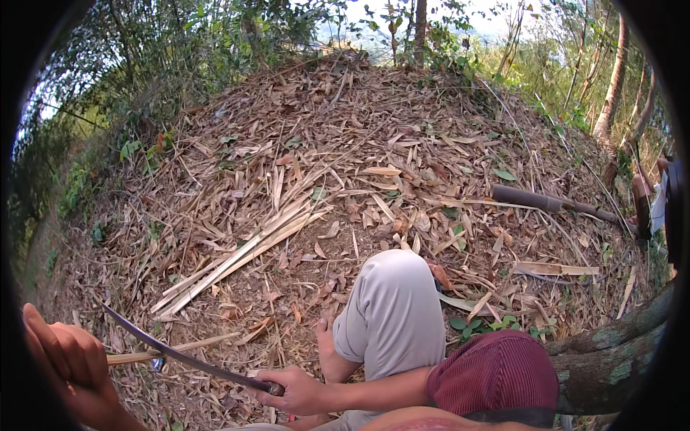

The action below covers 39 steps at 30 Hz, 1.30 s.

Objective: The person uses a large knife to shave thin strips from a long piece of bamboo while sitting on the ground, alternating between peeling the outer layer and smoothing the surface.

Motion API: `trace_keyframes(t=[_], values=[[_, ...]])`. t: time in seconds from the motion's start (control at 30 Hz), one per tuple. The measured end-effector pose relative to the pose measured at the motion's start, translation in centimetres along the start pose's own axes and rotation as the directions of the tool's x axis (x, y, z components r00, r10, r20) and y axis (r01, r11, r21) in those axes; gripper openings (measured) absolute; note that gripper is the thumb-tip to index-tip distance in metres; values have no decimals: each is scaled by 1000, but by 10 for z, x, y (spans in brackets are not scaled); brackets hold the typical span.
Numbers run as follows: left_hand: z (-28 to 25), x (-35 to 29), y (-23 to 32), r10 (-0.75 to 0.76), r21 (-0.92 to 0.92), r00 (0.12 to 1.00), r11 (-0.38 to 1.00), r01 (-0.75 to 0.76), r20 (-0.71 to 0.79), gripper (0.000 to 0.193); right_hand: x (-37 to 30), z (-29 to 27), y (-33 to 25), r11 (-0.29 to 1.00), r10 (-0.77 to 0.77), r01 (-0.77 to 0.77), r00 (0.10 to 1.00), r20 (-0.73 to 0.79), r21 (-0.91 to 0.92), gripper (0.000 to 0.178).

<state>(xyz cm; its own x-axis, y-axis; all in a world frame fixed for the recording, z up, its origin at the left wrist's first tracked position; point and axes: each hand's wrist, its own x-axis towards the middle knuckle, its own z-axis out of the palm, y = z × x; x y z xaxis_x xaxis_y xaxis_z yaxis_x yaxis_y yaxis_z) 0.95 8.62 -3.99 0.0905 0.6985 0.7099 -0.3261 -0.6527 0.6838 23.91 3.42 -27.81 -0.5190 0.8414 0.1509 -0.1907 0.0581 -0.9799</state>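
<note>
My right hand [296, 391] is closed around the dark handle of a machete [180, 357]. Its long, slightly curved blade slants up and left, ending near my left hand [68, 359]. That left hand is a fist at the lower left edge, gripping a pale bamboo strip [183, 346]. The strip points right and passes behind the blade; its other end is hidden by my hand and the picture's rim. I cannot tell whether blade and strip touch. Beyond them, several split bamboo strips [244, 255] lie in a loose bundle on the ground.
My bent knee in light trousers [399, 309] rises in the middle, beside maroon ribbed cloth [496, 373] at my right elbow. A mossy log [611, 359] lies lower right. A dark brown cylindrical piece [521, 197] rests on dry leaves [345, 136]. Trees and bamboo stand behind.
</note>
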Motion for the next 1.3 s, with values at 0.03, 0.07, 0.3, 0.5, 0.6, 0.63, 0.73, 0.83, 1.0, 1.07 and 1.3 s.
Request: trace_keyframes(t=[0.03, 0.07, 0.3, 0.5, 0.6, 0.63, 0.73, 0.83, 1.0, 1.07, 1.3], values=[[20, 0, 0, -25, 11, 999, 1000, 24, 45, 29, 1, -3, -13, 1000, -1, 1, 1000, 30, -11, 24], [39, 2, -4, -52, 13, 994, 999, 52, 95, 28, 0, -5, -19, 1000, 1, 0, 999, 50, -23, 24], [64, -10, -9, 15, 49, 998, 999, -13, -55, 35, 5, -1, 14, 987, 145, -144, 989, 18, -72, 27], [96, 4, -13, -60, 71, 965, 997, 43, 256, 38, 1, 7, 25, 998, -51, 50, 996, -69, -25, 26], [94, 3, -12, -35, 93, 983, 996, 19, 181, 40, 7, 8, 46, 992, 119, -120, 993, -20, -48, 27], [92, 5, -10, -52, 97, 965, 995, 28, 256, 41, 6, 10, 41, 992, 107, -108, 994, -15, -67, 28], [93, 2, -9, -48, 135, 976, 991, 19, 211, 43, -2, -3, -2, 996, 8, -10, 1000, -28, -84, 28], [105, -1, -16, -59, 96, 983, 994, 42, 174, 44, 1, 9, 30, 982, -156, 133, 972, -174, -137, 27], [98, -7, -12, -55, 102, 964, 994, 30, 260, 43, 4, 8, 44, 945, 308, -315, 947, -87, -87, 26], [88, -12, -13, 13, 88, 997, 996, -19, 71, 42, 4, 3, 18, 985, 141, -148, 987, -79, -92, 22], [87, -3, -17, -26, 120, 999, 993, 21, 44, 37, -7, 27, 100, 955, 288, -296, 940, -183, -17, 27]])
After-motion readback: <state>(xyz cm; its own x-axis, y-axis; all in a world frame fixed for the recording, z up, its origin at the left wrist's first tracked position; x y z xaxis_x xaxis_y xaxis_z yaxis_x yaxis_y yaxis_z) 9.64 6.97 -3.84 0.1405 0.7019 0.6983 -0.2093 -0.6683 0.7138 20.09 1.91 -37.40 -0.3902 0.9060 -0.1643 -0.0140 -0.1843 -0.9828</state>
